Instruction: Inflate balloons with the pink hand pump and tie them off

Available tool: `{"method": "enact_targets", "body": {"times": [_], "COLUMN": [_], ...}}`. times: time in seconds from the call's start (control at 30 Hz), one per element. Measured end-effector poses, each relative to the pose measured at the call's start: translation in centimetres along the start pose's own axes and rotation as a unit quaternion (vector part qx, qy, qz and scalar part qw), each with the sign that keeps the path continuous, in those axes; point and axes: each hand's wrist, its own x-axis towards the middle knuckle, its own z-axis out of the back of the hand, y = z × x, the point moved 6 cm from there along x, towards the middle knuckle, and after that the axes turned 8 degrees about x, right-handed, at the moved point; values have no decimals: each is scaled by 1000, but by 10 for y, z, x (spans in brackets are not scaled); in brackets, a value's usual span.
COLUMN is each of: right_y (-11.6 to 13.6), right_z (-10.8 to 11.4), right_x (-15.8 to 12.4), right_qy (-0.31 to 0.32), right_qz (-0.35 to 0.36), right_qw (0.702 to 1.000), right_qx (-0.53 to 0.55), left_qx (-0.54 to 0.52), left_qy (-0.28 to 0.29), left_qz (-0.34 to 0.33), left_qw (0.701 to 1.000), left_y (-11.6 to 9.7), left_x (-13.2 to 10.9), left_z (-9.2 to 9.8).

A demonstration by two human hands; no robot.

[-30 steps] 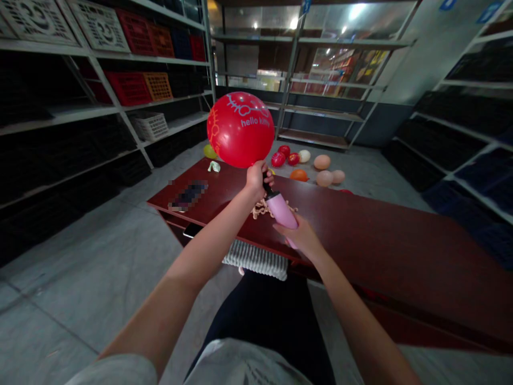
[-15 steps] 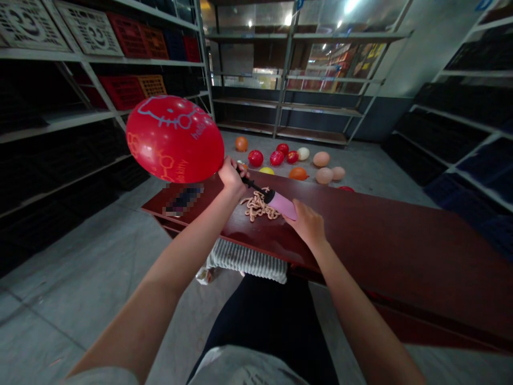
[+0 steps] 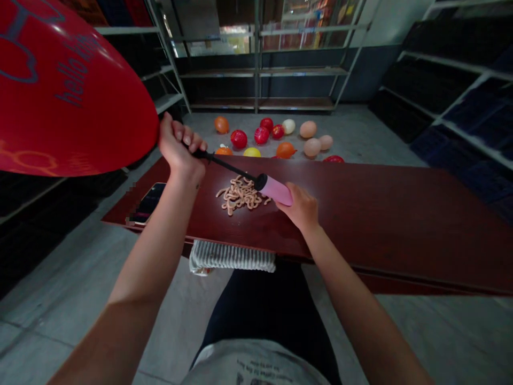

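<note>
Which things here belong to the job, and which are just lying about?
Job: left hand, right hand, red printed balloon, pink plastic hand pump, limp beige balloons.
Lying about: coloured balloons on the floor, black phone, dark red table, ribbed grey cloth.

On the tabletop [image 3: 401,230], a heap of uninflated balloons [image 3: 240,195] lies between a phone [image 3: 150,202] on the left and a hand pump [image 3: 276,191] on the right. A large balloon [image 3: 60,91] hangs left of the pump. A cloth [image 3: 232,256] sits at the near edge. Behind the tabletop, inflated balloons [image 3: 260,136] lie on the floor [image 3: 360,125] before shelving [image 3: 296,80].
</note>
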Motion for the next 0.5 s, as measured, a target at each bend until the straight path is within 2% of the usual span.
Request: {"method": "enact_targets", "body": {"times": [0.17, 0.4, 0.5], "right_y": [-9, -10, -10], "right_z": [1, -1, -1], "right_x": [2, 3, 3], "right_qy": [-10, -2, -2], "right_qz": [-21, -27, -28], "right_qw": [1000, 999, 999], "right_qx": [16, 28, 24], "left_qx": [26, 45, 23], "left_qy": [-19, -33, -28], "left_qz": [-8, 24, 28], "left_qw": [999, 998, 999], "left_y": [24, 90, 109], "left_x": [-12, -49, -63], "left_z": [-11, -31, -37]}}
